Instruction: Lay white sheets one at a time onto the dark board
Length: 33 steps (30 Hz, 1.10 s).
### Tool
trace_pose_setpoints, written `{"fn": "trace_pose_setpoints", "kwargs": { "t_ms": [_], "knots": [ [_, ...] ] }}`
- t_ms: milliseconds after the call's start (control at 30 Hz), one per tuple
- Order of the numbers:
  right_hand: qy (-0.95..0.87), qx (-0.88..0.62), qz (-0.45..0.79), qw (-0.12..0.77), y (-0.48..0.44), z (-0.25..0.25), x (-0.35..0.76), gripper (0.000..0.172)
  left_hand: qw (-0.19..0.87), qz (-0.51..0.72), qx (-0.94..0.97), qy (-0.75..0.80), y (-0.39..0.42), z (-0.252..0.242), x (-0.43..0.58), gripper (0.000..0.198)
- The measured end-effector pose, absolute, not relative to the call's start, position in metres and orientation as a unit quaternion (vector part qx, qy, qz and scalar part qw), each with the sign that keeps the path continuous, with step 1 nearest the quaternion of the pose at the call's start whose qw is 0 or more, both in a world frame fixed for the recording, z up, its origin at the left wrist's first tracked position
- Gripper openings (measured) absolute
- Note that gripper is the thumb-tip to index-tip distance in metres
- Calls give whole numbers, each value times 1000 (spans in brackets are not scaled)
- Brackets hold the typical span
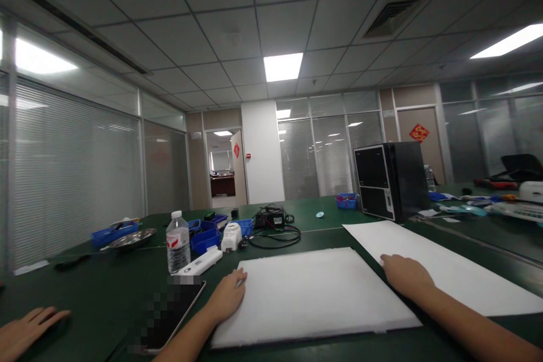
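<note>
A thick white rectangular slab, a board or a stack of sheets (309, 294), lies flat on the green table in front of me. At its left edge my left hand (229, 294) has its fingers bent over the side and appears closed on it. To the right lies a large white sheet (441, 266), set at a slant. My right hand (405, 274) is closed at that sheet's left edge, fingertips pressed together there. Its thumb and the undersides of the fingers are hidden. A dark tablet-like device (173, 317), partly pixelated, lies beside my left forearm.
Another person's hand (31, 328) rests on the table at far left. Nearby stand a water bottle (177, 243), a white power strip (201, 263), blue bins (206, 240) and a black adapter with cables (271, 218). A black computer case (392, 181) stands at back right.
</note>
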State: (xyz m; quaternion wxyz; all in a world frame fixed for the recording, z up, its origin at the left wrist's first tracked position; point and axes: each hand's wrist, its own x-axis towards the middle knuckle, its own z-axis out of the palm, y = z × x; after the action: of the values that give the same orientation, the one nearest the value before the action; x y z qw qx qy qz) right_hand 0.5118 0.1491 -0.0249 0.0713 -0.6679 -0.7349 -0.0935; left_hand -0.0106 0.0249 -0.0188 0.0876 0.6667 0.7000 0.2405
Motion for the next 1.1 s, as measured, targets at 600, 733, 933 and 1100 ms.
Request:
{"fn": "trace_pose_setpoints", "kwargs": {
  "t_ms": [600, 733, 933, 1100],
  "knots": [
    [-671, -732, -80, 91, 153, -37, 512, 58, 77, 250, 674, 690, 30, -27, -16, 58],
    [-685, -719, -90, 78, 149, -30, 509, 52, 75, 247, 674, 692, 31, -29, -18, 58],
    [-689, -713, -103, 75, 140, -24, 505, 47, 78, 243, 670, 697, 26, -26, -15, 59],
    [-693, -708, -106, 81, 135, -21, 504, 46, 75, 241, 670, 698, 21, -22, -11, 58]
  ]
}}
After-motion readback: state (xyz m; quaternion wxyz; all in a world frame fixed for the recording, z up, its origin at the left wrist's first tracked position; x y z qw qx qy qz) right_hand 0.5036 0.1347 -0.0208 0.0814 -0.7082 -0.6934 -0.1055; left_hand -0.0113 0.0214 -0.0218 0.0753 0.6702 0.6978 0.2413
